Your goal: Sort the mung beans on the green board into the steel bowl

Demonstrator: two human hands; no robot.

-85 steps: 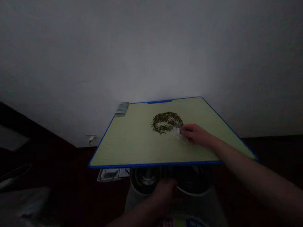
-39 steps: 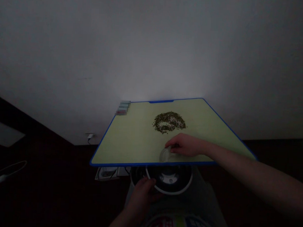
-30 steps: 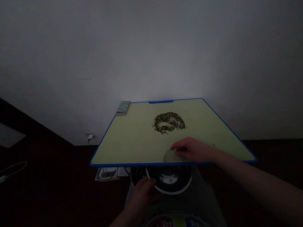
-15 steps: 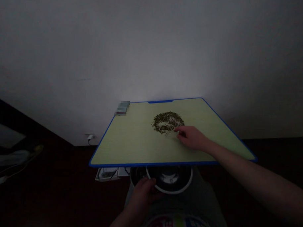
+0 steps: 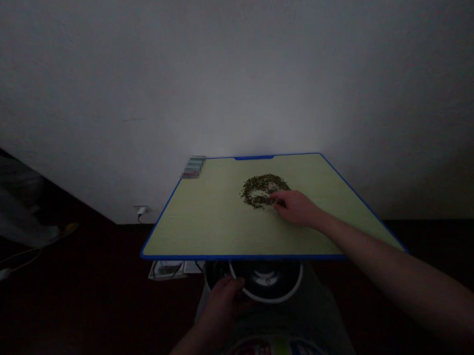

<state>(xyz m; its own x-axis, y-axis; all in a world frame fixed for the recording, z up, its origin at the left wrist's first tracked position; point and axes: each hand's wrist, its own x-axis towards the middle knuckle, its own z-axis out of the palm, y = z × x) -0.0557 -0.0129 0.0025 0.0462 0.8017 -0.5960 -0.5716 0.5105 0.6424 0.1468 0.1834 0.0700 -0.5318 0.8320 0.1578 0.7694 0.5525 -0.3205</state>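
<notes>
Small dark greenish-brown grains, like dried beans or seeds, lie in a loose ring-shaped spread [image 5: 255, 199] on a pale yellow-green board [image 5: 204, 223] with a blue rim. At the right edge of this spread is my right hand [image 5: 294, 206], its thumb and fingertips pinched together among the grains. Whatever is between those fingertips is too small to make out. Below the board's near edge, my left hand [image 5: 223, 298] grips the left rim of a light-rimmed bowl [image 5: 271, 299], dark inside, held over my lap. A second bowl [image 5: 211, 277] shows partly behind it at the left.
The board's far edge meets a grey wall [image 5: 240, 74]. A blurred patch [image 5: 194, 167] covers its far left corner. Under the board stands a white box [image 5: 166, 271]. A plug [image 5: 141, 211] sits in the wall at the left, and pale cloth [image 5: 18, 211] and cords lie farther left.
My right hand has moved slightly forward, deeper into the near right edge of the grains. My left hand stays on the bowl's rim. The view has shifted a little.
</notes>
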